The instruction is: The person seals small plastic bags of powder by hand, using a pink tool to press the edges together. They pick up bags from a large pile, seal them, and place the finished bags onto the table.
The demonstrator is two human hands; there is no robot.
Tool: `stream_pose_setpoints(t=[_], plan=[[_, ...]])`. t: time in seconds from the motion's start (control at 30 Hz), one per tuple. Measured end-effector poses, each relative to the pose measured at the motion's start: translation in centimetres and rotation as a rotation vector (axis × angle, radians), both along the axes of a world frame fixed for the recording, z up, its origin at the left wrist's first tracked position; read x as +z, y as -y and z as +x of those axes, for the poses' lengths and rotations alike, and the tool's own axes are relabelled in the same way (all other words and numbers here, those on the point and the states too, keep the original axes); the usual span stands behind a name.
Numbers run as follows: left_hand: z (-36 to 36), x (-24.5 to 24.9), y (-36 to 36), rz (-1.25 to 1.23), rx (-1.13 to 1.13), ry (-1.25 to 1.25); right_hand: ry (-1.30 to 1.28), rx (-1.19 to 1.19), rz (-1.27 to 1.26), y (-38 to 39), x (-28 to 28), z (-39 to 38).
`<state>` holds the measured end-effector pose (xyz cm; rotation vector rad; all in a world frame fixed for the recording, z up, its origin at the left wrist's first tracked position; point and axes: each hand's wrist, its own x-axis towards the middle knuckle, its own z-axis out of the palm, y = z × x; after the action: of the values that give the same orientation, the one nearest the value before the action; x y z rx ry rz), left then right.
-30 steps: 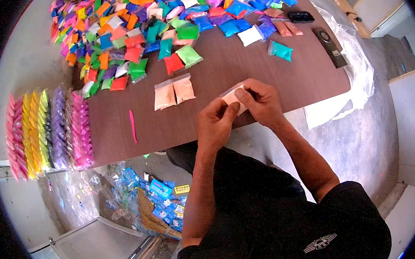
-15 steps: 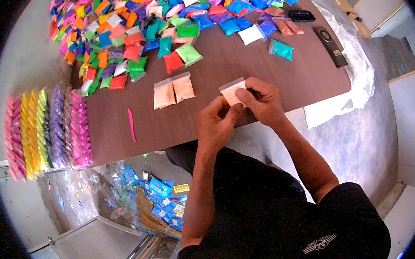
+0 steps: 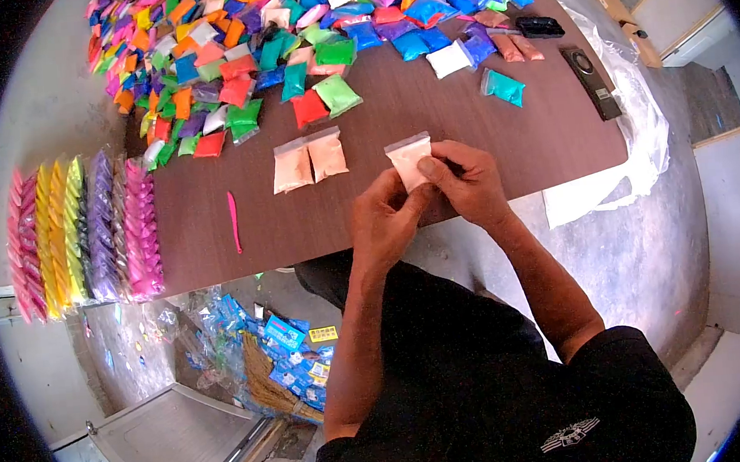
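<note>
Both hands pinch one small peach-coloured packet [image 3: 408, 155] with a clear zip edge at its top, held above the table's front edge. My left hand [image 3: 383, 215] grips its lower left, thumb pressed on the front. On the packet's right side, my right hand [image 3: 470, 183] has its thumb across the front and curled fingers behind. Two similar peach packets [image 3: 309, 160] lie side by side on the table, left of my hands. Farther left is a thin pink plastic tool [image 3: 234, 223]. A teal packet [image 3: 503, 89] lies beyond my right hand.
A large heap of colourful packets [image 3: 238, 64] covers the table's far left and middle. Rows of bagged packets [image 3: 87, 234] stand at the left edge. A black device [image 3: 590, 82] and a small black object [image 3: 539, 27] lie at right. A broom [image 3: 269, 380] is below.
The held packet has shifted slightly left and up and turned a little, showing more of its front. My hands stay in nearly the same place.
</note>
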<state>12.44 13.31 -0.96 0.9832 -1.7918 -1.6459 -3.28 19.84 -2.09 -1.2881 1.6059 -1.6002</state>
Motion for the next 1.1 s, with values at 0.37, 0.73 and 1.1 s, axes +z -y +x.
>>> stream_pose_setpoints(t=[0.37, 0.73, 1.1], plan=[[0.2, -0.1, 0.0, -0.023, 0.006, -0.067, -0.036, 0.012, -0.054, 0.1, -0.4, -0.1], [1.1, -1.2, 0.4, -0.058, 0.038, -0.102, -0.036, 0.041, -0.046, 0.1, -0.4, -0.1], [0.5, -0.7, 0.1, -0.008, 0.128, -0.196, -0.064, 0.083, -0.025, 0.0, 0.0, -0.2]])
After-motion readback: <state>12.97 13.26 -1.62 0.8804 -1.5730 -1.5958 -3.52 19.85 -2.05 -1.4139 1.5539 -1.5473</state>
